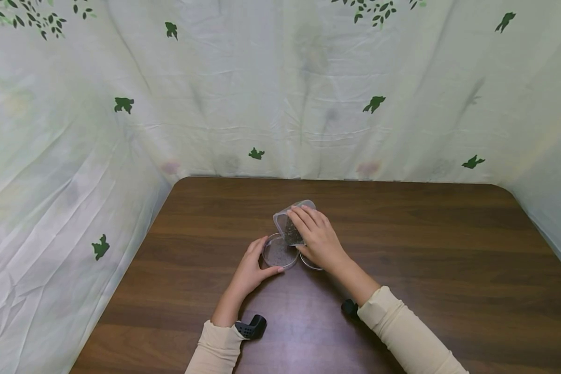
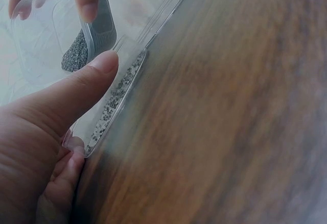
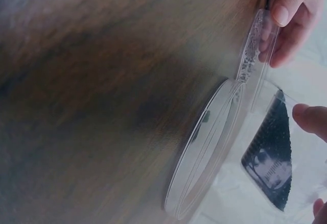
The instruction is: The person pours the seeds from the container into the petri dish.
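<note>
In the head view my left hand (image 1: 249,269) grips a clear round petri dish (image 1: 291,266) by its sides, thumb at the near rim and fingers at the far left. Dark and pale granules (image 2: 110,113) lie scattered across that dish's bottom, seen in the left wrist view. Above its right side, my right hand (image 1: 322,241) holds a clear plastic tub (image 1: 282,220), tilted with its mouth toward the dish. Dark grit (image 2: 75,53) is heaped along the tub's lower side. A second clear round dish (image 3: 202,155) sits on the table to the right, partly hidden beneath my right hand.
The brown wooden table (image 1: 439,259) reaches out on both sides of my hands. Behind it hangs a pale curtain (image 1: 280,93) with green leaf and bird prints. Dark cameras (image 1: 252,328) are strapped at both wrists.
</note>
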Demonstrator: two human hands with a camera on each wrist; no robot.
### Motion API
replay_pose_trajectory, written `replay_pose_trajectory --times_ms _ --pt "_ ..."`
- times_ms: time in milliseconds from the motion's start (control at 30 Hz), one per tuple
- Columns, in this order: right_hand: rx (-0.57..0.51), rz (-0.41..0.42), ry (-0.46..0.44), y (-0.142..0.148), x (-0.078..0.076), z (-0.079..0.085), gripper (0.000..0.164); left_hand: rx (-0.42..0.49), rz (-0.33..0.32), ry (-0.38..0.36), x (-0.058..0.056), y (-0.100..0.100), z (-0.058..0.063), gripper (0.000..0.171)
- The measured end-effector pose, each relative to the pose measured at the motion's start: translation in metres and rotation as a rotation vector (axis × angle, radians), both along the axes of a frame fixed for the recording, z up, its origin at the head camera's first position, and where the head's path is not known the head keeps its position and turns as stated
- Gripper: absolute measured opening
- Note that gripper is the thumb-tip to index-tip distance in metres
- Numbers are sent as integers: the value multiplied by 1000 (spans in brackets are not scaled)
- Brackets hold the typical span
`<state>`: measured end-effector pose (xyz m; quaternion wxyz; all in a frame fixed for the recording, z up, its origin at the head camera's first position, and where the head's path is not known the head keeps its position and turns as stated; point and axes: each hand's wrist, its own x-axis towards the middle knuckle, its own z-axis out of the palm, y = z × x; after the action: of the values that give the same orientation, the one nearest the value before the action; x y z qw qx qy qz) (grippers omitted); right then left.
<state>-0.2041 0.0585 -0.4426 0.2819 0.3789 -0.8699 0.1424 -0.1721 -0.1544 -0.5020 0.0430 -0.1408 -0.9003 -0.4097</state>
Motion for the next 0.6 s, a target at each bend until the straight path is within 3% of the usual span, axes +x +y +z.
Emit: replay_pose_trajectory --times_ms 600 --pt "10 -4 -5 0 0 0 96 -4 -3 -5 2 0 1 88"
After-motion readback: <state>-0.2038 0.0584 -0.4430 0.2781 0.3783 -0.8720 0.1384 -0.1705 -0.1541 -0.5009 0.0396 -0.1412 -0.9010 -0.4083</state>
